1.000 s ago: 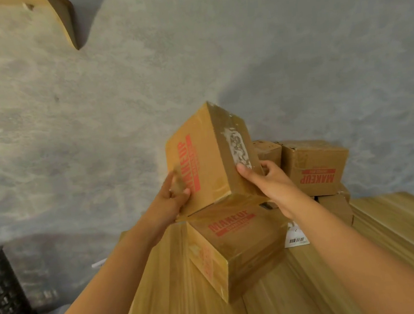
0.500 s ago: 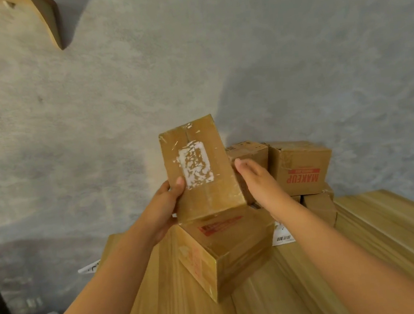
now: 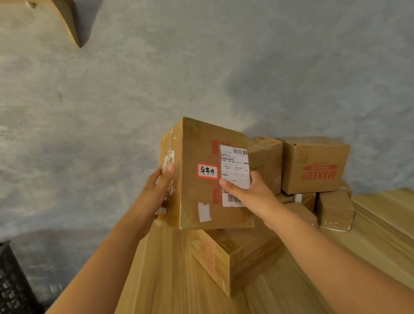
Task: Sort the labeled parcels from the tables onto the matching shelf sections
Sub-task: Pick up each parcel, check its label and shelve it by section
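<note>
I hold a brown cardboard parcel [image 3: 199, 191] up above the wooden table [image 3: 163, 289]. Its near face shows a red-bordered handwritten sticker and a white shipping label with barcodes. My left hand [image 3: 158, 190] grips its left side, thumb on the front edge. My right hand [image 3: 251, 195] holds its right side, thumb pressed on the shipping label. Directly under it lies another brown parcel [image 3: 237, 258] with red print on its side.
More brown boxes are piled at the table's back right, one printed MAKEUP [image 3: 316, 165] and a small one [image 3: 334, 212]. A black plastic crate [image 3: 3, 296] stands on the grey floor at left. A wooden corner [image 3: 66, 15] shows at top left.
I have turned the parcel in both hands: the torn-label face swung to the left and the face with the sticker and shipping label now points at me.
</note>
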`<state>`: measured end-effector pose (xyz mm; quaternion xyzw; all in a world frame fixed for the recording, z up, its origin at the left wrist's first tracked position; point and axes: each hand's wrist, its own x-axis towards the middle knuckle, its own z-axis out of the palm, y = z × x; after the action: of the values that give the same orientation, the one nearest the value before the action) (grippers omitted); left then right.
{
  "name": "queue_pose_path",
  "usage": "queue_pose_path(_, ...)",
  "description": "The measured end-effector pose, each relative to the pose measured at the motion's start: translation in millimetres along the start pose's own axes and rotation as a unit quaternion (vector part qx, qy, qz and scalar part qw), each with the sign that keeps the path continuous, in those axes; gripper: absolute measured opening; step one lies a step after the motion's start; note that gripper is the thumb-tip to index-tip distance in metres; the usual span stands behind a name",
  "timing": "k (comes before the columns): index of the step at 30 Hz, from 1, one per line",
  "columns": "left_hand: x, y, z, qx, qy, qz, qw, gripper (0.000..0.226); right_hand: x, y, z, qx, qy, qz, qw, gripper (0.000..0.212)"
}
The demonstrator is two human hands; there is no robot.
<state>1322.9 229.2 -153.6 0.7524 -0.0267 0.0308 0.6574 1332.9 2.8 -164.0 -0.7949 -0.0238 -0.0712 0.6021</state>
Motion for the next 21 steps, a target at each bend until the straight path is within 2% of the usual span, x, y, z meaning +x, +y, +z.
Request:
queue_pose_path(3,-2.4,3.8,0.4,0.001,-0.049,-0.022,0.999,0.087,2.5,0.7,1.0,-0.021,0.025,-0.026,0.999,0.074)
queue_pose_path(7,-3.1,0.0,5.5,-0.038,-0.065,-0.02,0.997,0.065,0.1,-1.6,-9.0,-0.009,0.006,-0.038,0.999,0.064)
queue_pose_path(11,-5.0,-3.6,15.6,-0.068,-0.064,-0.012,0.996,0.045,-7.7,-1.1,-22.9,0.013,-0.024,-0.041,0.999,0.064)
queue_pose_path(12,-5.6,-3.9,18.1,-0.078,-0.07,-0.009,0.994,0.046,-11.0,-0.6,-26.2,0.018,-0.028,-0.043,0.999,0.063)
queue_pose_path(14,-6.1,-2.9,25.8,-0.093,-0.095,-0.002,0.991,0.062,-18.4,0.6,-32.1,0.022,-0.028,-0.043,0.998,0.064)
queue_pose_path(15,-7.9,-0.3,31.5,-0.102,-0.105,0.004,0.989,0.065,-23.2,0.2,-34.8,0.026,-0.022,-0.045,0.998,0.064)
queue_pose_path(21,-14.1,16.8,68.9,-0.161,-0.168,0.031,0.972,0.05,-61.1,-8.3,-65.2,0.037,0.087,-0.034,0.995,0.068)
